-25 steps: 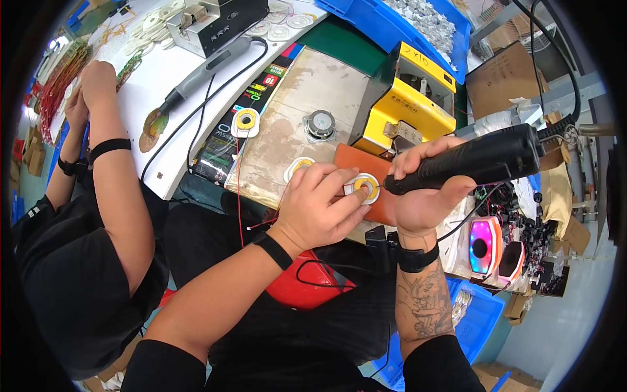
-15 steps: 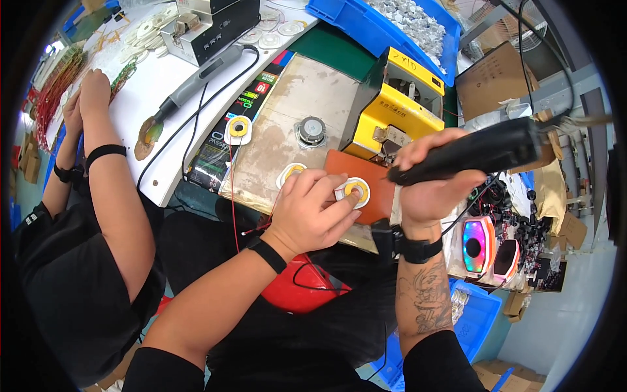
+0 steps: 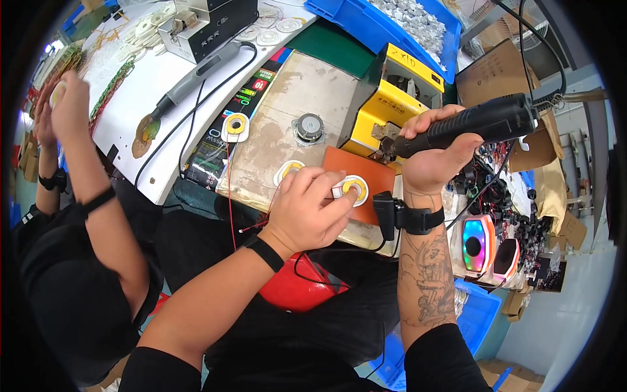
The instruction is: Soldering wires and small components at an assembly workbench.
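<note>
My left hand [image 3: 307,206] has its fingers bent over a white round part with a yellow ring [image 3: 353,190], gripping it at the edge of an orange-brown mat [image 3: 353,162]. In my right hand [image 3: 428,157] is a black-handled soldering iron [image 3: 480,124], held raised over the mat. Its front end is at the metal fitting on the front of a yellow box-shaped machine [image 3: 382,104]; whether they touch I cannot tell. A similar white part with a yellow ring [image 3: 289,171] lies partly behind my left hand, and another such part [image 3: 236,127] with a red wire is farther left.
A small round speaker [image 3: 309,129] sits on the stained board [image 3: 281,98]. A grey-handled soldering iron [image 3: 196,77] lies on the white table at left, beside a co-worker's hands [image 3: 68,108]. Behind stands a blue bin [image 3: 366,32] of silvery parts. Lit speakers [image 3: 479,245] are at right.
My right hand has turned the iron, bringing its front end up and away from the ring part to the yellow machine. My left hand stays put. The co-worker's hands have lifted a round part.
</note>
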### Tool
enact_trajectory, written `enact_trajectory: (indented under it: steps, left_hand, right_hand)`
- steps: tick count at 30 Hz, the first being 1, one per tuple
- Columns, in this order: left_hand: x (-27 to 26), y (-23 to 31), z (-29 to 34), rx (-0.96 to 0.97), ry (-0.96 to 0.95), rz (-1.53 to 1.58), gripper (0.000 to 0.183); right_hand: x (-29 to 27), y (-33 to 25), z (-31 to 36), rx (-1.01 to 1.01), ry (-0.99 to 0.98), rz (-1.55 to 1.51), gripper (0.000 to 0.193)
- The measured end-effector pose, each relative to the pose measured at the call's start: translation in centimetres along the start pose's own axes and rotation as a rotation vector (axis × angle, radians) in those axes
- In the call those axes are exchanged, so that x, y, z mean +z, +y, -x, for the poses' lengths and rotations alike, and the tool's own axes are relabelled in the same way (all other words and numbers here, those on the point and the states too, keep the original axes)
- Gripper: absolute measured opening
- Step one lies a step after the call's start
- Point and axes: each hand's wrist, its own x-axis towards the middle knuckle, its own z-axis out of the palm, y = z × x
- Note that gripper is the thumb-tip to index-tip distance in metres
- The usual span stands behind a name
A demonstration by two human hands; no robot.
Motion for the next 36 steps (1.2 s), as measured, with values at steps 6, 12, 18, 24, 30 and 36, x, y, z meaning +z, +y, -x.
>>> enact_trajectory:
  steps: [6, 12, 18, 24, 30, 36]
  left_hand:
    - [0.1, -0.2, 0.2, -0.007, 0.004, 0.007, 0.033]
    - [0.1, -0.1, 0.1, -0.001, -0.001, -0.001, 0.034]
    - [0.2, -0.3, 0.3, 0.004, 0.003, 0.012, 0.035]
    - [0.2, -0.3, 0.3, -0.004, 0.006, 0.008, 0.035]
    - [0.4, -0.1, 0.2, 0.0, 0.01, 0.02, 0.035]
    - [0.2, -0.3, 0.3, -0.006, 0.021, -0.006, 0.03]
  right_hand:
    - [0.3, -0.3, 0.2, -0.012, -0.011, 0.027, 0.074]
    - [0.1, -1.1, -0.2, 0.006, -0.016, -0.012, 0.073]
    - [0.1, -1.5, -0.1, 0.008, 0.002, -0.082, 0.075]
    - [0.4, -4.2, 0.7, 0.087, -0.05, -0.16, 0.084]
    - [-0.3, -6.1, -2.9, -0.068, -0.125, -0.258, 0.084]
    - [-3.6, -2.6, -11.2, -0.101, 0.255, -0.021, 0.062]
